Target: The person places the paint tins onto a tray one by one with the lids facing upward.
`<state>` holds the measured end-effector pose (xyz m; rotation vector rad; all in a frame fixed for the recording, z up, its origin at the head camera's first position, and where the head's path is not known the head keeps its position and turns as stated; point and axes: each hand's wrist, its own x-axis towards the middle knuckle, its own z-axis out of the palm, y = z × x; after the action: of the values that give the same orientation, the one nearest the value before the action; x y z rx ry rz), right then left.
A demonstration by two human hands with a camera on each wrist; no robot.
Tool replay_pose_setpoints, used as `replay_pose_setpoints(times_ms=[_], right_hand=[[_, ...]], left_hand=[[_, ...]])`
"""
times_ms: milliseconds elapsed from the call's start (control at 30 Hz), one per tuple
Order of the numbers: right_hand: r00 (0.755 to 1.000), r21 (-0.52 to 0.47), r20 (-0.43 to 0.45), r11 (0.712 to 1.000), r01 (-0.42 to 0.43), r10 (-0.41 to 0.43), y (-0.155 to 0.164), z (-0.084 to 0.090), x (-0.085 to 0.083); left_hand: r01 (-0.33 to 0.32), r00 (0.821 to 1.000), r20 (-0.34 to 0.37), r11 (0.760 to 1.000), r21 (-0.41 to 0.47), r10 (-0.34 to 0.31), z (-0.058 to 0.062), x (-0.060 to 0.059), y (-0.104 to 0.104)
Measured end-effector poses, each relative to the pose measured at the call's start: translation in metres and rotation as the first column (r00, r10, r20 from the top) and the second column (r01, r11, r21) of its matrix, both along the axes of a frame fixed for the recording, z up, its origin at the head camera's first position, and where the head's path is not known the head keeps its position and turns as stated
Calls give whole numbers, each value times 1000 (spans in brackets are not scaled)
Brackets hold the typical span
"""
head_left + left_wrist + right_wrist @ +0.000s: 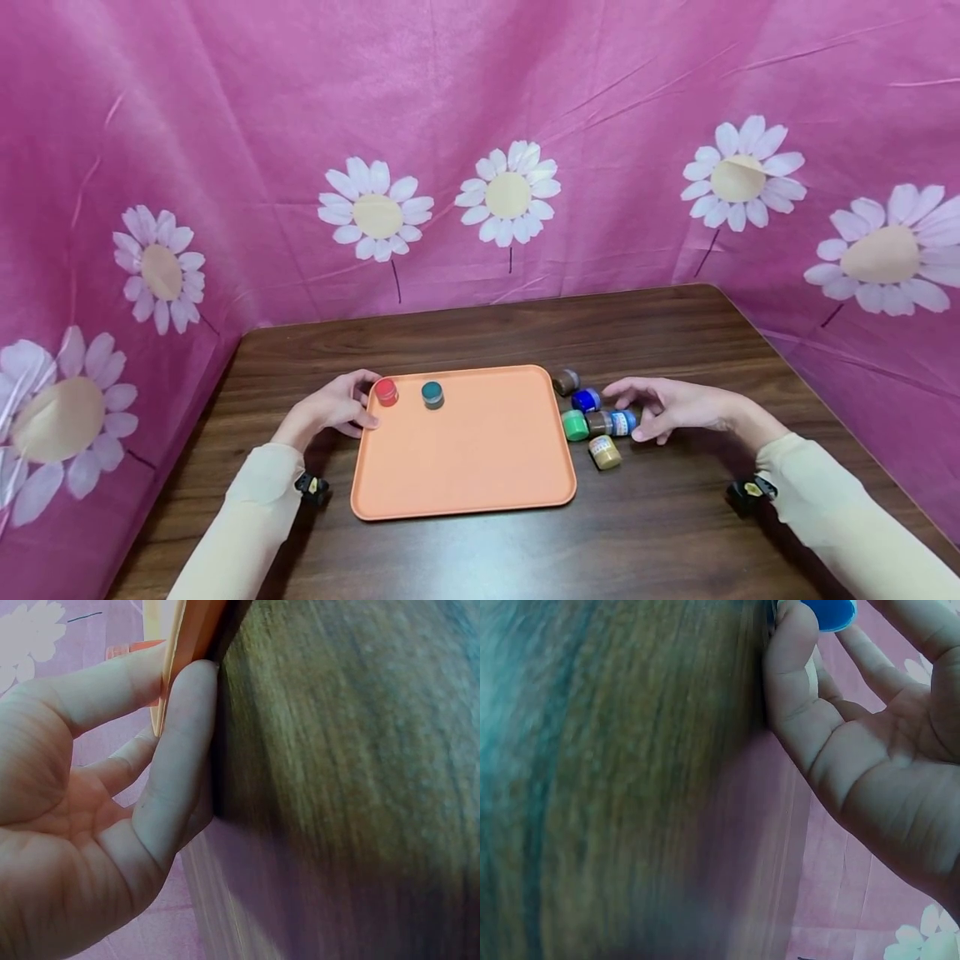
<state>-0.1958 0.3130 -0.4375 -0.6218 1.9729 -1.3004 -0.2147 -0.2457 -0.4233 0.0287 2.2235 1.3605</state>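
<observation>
My left hand grips the left rim of an orange tray, thumb on top and fingers at the edge. The left wrist view shows the tray's rim pinched between thumb and fingers. On the tray's upper left stand a red paint jar and a dark green paint jar. My right hand is spread beside a light blue paint jar, thumb apart from the fingers. Its blue lid shows by the fingers in the right wrist view.
Right of the tray cluster a brown jar, a dark blue jar, a bright green jar, another brown jar and a tipped yellow-ochre jar. A pink flowered curtain surrounds the wooden table.
</observation>
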Motion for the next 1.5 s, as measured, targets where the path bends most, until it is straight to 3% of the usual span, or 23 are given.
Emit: replay_pose_setpoints(times_ms=[133, 433, 733, 1167, 1500], right_hand=[[999, -8, 35, 1000, -10, 10, -2, 0, 0], [998, 18, -46, 999, -30, 31, -8, -4, -2], [997, 60, -71, 998, -11, 15, -8, -5, -5], [998, 19, -58, 999, -29, 30, -8, -6, -7], [998, 110, -60, 994, 3, 3, -8, -4, -7]], left_hand=[[-1, 1000, 1, 1000, -6, 1, -1, 1, 0], [-2, 1000, -5, 1000, -5, 2, -2, -1, -1], [1, 1000, -11, 1000, -18, -1, 0, 0, -1], [-2, 1000, -4, 1000, -15, 1, 1, 0, -1], [-3, 1000, 0, 1000, -17, 3, 1, -1, -1]])
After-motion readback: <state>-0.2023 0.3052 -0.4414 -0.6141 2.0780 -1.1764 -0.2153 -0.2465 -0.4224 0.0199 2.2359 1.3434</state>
